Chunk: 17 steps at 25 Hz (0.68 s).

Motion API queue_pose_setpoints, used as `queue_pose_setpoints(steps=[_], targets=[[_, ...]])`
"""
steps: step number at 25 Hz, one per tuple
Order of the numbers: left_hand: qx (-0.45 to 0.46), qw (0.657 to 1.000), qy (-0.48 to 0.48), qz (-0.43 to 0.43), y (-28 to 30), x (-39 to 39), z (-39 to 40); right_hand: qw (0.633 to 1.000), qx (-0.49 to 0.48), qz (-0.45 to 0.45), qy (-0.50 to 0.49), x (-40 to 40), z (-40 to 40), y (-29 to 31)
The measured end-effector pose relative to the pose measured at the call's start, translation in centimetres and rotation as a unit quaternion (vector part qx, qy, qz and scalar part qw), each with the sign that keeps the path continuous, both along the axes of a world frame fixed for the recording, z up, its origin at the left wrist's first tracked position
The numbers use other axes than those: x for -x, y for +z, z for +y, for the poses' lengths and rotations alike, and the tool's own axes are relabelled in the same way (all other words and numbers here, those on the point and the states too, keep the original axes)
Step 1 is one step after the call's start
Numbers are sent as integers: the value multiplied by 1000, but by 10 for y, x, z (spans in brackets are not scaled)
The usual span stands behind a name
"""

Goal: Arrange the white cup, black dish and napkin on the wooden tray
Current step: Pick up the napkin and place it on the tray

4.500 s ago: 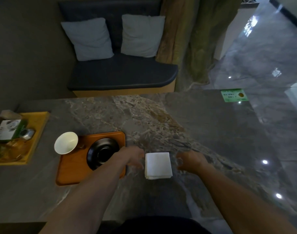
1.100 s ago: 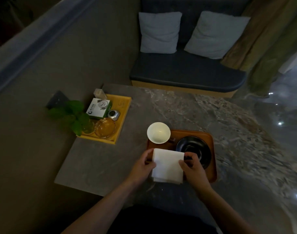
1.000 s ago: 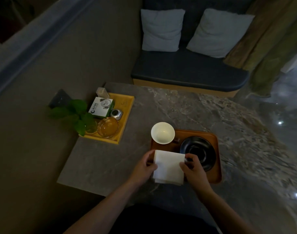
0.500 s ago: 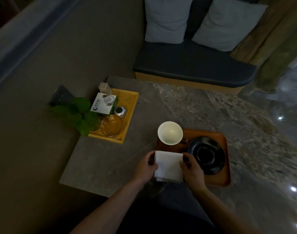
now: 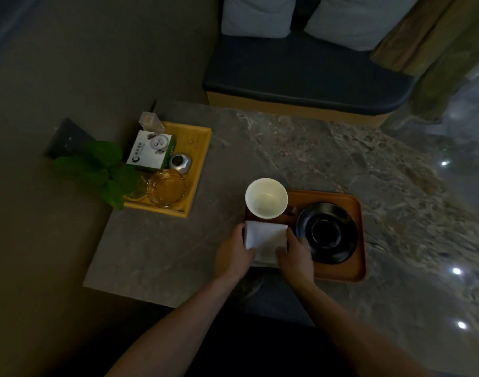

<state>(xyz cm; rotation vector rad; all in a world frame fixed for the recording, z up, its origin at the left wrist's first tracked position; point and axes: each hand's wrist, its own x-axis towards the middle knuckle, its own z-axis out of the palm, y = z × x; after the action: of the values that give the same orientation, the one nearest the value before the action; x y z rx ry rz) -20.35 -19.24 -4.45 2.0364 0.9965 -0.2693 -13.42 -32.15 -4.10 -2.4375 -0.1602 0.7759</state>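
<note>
A wooden tray (image 5: 352, 270) lies on the marble table. The white cup (image 5: 266, 198) stands empty at the tray's far left corner. The black dish (image 5: 326, 235) sits on the tray's right half. A folded white napkin (image 5: 264, 239) rests at the tray's near left part, in front of the cup. My left hand (image 5: 233, 254) grips the napkin's left edge and my right hand (image 5: 295, 251) grips its right edge. The near part of the napkin is hidden behind my fingers.
A yellow tray (image 5: 197, 159) at the table's left holds a green-and-white box (image 5: 151, 151), a glass ashtray (image 5: 166, 187) and a small metal item (image 5: 180, 163). A leafy plant (image 5: 97, 170) overhangs its left side. A dark bench (image 5: 301, 74) with cushions stands beyond the table.
Both hands carried the napkin from the bare table left onto the tray's near left part. The camera tilted further down over the last second.
</note>
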Motion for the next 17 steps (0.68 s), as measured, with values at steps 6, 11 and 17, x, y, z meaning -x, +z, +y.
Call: queue_pose_setpoints(steps=[6,11,17], targets=[[-106,991,-78,-1,-5,0,-1,999,-2,-26,44,6,0,0],[-125,985,-120,4,-15,8,7,990,38,-66,116,9,-13,-4],[-151,944,-286,-62,-31,34,42,920,93,-210,317,12,-52,-5]])
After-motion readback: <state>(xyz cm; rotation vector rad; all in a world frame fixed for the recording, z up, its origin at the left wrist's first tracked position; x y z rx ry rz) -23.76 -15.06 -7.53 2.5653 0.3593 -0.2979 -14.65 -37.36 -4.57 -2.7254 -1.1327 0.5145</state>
